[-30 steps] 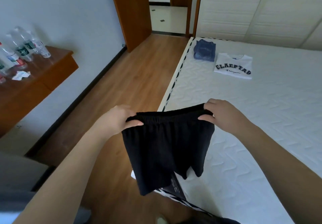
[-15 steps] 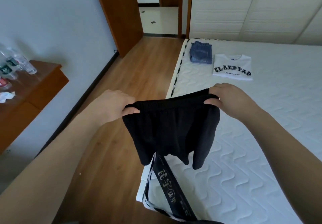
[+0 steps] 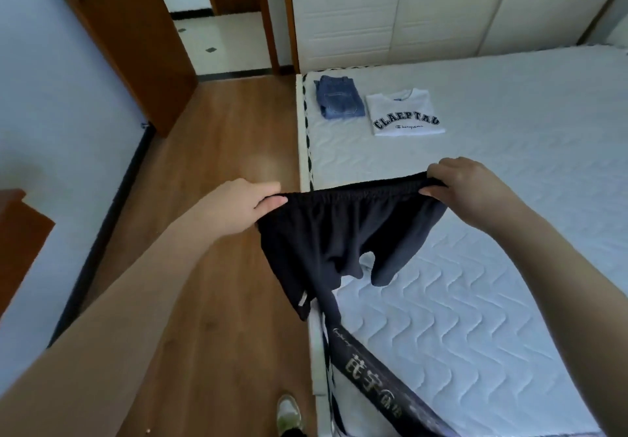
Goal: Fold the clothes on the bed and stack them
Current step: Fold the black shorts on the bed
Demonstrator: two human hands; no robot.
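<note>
Black shorts point(image 3: 336, 232) hang in the air over the bed's left edge, stretched out by the waistband. My left hand point(image 3: 238, 203) pinches the waistband's left end and my right hand point(image 3: 465, 186) grips its right end. The legs dangle down toward the white quilted mattress point(image 3: 492, 300). A dark garment with pale lettering point(image 3: 370, 368) lies on the mattress near me, partly under the shorts. Folded blue jeans point(image 3: 339, 101) and a folded white T-shirt with dark letters point(image 3: 404, 115) rest side by side at the bed's far left corner.
Wooden floor point(image 3: 221, 266) runs along the bed's left side, with my shoe point(image 3: 289, 413) on it. A brown door point(image 3: 132, 35) stands open at the far left. White wardrobe doors point(image 3: 424, 4) rise behind the bed. A wooden desk corner point(image 3: 17, 229) shows at the left edge.
Both hands have moved apart, pulling the waistband wider and flatter, and have carried the shorts slightly farther over the bed. The view has shifted right, so the desk is mostly out of sight.
</note>
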